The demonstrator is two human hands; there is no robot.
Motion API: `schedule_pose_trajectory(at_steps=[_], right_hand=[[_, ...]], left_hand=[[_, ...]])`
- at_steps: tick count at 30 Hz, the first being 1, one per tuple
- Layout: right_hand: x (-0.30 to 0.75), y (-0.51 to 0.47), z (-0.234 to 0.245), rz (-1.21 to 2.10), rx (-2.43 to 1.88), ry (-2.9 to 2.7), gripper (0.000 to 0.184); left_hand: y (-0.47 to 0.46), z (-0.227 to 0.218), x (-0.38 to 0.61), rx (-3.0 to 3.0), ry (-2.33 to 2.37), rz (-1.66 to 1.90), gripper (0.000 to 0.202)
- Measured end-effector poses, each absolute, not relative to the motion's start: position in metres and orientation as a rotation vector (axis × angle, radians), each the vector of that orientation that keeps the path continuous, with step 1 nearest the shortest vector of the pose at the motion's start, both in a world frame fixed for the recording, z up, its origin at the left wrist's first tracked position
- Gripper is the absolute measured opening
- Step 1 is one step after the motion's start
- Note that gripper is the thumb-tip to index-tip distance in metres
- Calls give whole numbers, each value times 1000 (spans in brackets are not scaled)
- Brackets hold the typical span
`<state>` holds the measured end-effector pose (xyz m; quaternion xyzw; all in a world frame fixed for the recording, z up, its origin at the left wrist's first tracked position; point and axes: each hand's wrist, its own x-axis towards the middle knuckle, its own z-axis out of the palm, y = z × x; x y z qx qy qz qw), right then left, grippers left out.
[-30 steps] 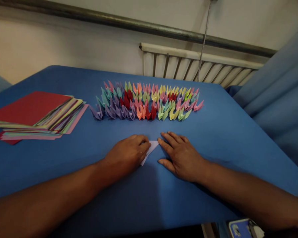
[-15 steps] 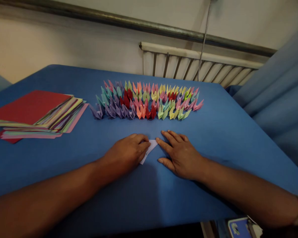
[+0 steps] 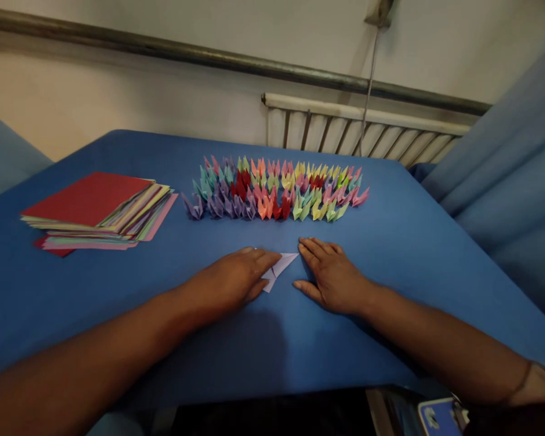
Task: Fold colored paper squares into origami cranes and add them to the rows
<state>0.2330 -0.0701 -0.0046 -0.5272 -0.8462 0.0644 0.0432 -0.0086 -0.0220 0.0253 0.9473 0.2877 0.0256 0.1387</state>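
A small folded piece of pale lilac origami paper (image 3: 282,264) lies on the blue table in front of me, its narrow point aimed right. My left hand (image 3: 240,275) rests over its left part and holds it against the surface, with index finger and thumb at the paper. That side of the fold is hidden under the hand. At the pointed tip is my right hand (image 3: 331,275), palm down, its thumb spread away from the fingers. Its fingertips are beside the tip; whether they touch it I cannot tell.
Several rows of colourful paper cranes (image 3: 266,206) stand beyond my hands. A stack of coloured paper sheets (image 3: 91,200), red on top, lies at the left on the blue table (image 3: 140,151). Behind are a radiator (image 3: 345,127) and a pipe; a blue curtain (image 3: 518,139) hangs right.
My right hand has drawn its fingers together and moved slightly right. My left index finger has straightened, and more of the folded paper shows. The camera view has shifted.
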Motion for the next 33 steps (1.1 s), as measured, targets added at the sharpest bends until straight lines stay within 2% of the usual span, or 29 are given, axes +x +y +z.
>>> schedule_pose_trajectory(at_steps=[3,7,12,18,27,30,33], right_hand=[[231,-73,-1,183,-1608,-2575,69],[221,-71,10,134,-1491,-2661,47],[210,-62,18,260,-1379,-2690,38],[217,-58,3,332,-1322,-2617,47],[216,-49,-12,405,-1229,-2501,44],[216,-45,-18,490,-1184,-2349,42],[214,-39,-24,700,-1128,-1961,55]], left_hand=[[-24,26,-8,2758,763,89,42],[-23,20,-10,2793,723,157,35],[-22,22,-14,2835,675,90,47],[-23,20,-8,2918,693,81,30],[-19,17,1,2880,854,46,25],[-16,22,1,2679,962,187,23],[-12,26,1,2162,1034,465,17]])
